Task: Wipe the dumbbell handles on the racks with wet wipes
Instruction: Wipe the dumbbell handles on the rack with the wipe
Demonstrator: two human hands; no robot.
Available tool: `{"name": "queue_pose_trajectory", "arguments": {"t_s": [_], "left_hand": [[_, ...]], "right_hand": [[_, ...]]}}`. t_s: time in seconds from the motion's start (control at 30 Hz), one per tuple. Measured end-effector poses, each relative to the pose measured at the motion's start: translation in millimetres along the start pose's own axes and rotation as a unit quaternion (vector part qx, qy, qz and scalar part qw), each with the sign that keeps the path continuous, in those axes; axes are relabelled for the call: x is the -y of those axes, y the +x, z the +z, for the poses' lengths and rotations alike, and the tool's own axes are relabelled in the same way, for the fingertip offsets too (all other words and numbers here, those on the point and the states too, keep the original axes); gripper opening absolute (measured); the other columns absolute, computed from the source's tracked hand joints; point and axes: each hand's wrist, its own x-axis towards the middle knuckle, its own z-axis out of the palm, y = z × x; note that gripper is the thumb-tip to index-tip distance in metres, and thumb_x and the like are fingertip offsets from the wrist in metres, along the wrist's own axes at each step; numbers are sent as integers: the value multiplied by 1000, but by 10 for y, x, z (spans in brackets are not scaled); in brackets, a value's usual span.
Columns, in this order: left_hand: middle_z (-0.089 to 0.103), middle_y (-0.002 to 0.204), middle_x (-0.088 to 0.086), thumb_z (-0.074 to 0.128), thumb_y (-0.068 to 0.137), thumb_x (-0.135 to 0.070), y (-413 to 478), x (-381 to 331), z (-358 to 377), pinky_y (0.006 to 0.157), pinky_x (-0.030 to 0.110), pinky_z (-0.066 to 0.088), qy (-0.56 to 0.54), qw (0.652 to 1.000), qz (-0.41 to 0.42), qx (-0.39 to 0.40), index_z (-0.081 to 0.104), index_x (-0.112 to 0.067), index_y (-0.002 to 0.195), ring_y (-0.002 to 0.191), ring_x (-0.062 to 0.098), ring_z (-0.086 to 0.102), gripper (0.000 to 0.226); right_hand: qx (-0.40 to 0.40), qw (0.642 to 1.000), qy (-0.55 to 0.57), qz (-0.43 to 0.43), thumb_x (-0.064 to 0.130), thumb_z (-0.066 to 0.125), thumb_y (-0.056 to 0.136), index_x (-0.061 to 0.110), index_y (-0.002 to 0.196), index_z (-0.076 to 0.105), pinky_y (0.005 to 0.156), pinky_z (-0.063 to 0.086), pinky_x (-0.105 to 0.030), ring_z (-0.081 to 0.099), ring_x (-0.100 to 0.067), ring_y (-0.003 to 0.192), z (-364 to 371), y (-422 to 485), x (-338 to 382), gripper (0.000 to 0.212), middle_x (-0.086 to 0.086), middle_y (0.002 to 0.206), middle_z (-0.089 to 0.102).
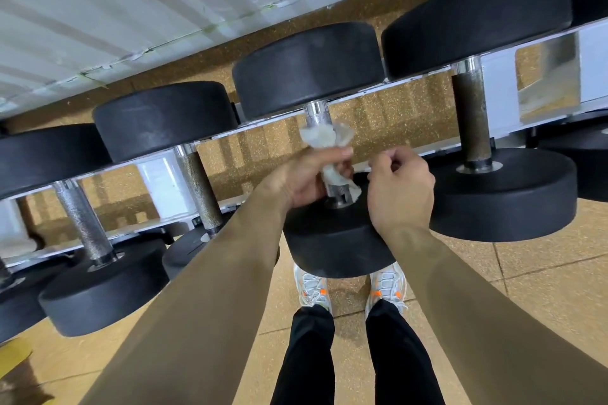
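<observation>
You are wrapping the wipe [324,138] round the handle [315,112] of the middle dumbbell [329,240], which is lying across the rack [500,92] with its far head on the back rail and its near head hanging out toward you. Your left hand [306,177] is closing its grip round the wipe and the handle together, thumb on top, near the lower end of the bar. The wipe is bunching up above the thumb, and bare chrome is showing above it. Your right hand [399,194] is sitting just beside it, fingers curled, its grip seeming to pinch a loose white corner of the wipe over the near head.

The neighbour handles are standing clear on both sides: the dark one [472,118] to the right and the knurled one [200,187] to the left, each well apart from your hands. The black heads are nearly touching along the back rail, so open room is lying only between the handles. The near heads are jutting past the front rail over the floor [526,273]. Your shoes [311,286] are standing under the near head's edge.
</observation>
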Motion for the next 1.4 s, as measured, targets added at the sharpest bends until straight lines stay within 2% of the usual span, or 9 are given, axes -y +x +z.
{"name": "queue_pose_trajectory", "arguments": {"t_s": [0.1,0.2,0.33,0.5,0.63,0.77,0.93,1.17,1.4], "left_hand": [[62,75,5,76,84,-10,-60,119,9,69,31,55,83,996,20,-30,60,-13,86,71,19,62,16],[73,96,3,83,78,-34,-38,147,182,80,36,58,236,947,4,-217,68,-17,102,88,22,70,33],[71,103,6,71,91,-20,13,37,553,55,24,47,135,912,-16,-387,64,-14,103,79,21,67,15],[68,100,2,80,85,-37,133,-471,488,90,33,52,48,931,22,-361,56,-6,118,89,24,66,52],[60,68,0,75,89,-23,53,-146,142,71,29,57,104,981,64,-149,62,-11,82,67,17,60,19],[69,88,3,77,83,-10,-41,116,-72,82,33,55,93,996,12,0,61,-12,101,90,21,65,25],[74,86,8,86,75,-24,-59,151,116,77,37,56,190,970,10,-155,69,-11,97,81,26,70,32],[60,94,-4,60,102,-28,27,-272,614,71,24,44,41,938,39,-341,54,-15,118,77,13,54,22],[70,81,4,75,89,-13,-100,46,71,67,29,52,116,988,44,-97,64,-6,107,71,17,66,22]], "right_hand": [[-2,1000,-3,5,23,48,95,18,79,64,63,43,-31,60,-19,70,8,-1,-1,23,0,73,67],[-5,1000,-4,13,24,48,94,19,79,65,65,47,-32,62,-21,73,16,2,-4,23,1,74,69],[-8,1000,0,14,23,48,94,19,79,66,60,45,-29,63,-18,73,8,-1,5,24,1,73,69],[-3,1000,-4,11,23,45,97,18,84,66,45,37,-9,59,-4,61,-11,1,-7,25,4,72,68],[-4,1000,-15,9,24,46,97,18,88,66,52,39,-17,60,-8,67,-12,-4,7,24,3,76,69],[-2,1000,-22,10,25,47,98,19,87,66,54,39,-26,58,-9,67,-6,-7,22,22,4,74,66],[-3,1000,-13,16,25,48,96,20,86,67,61,41,-29,61,-12,70,7,-1,14,22,4,76,68],[-4,1000,-13,10,23,46,97,19,86,67,46,36,-11,57,-6,62,-8,-8,5,24,4,73,68],[-10,1000,-15,1,24,47,97,16,84,66,48,37,-17,57,-9,62,1,2,1,24,0,72,66]]}}
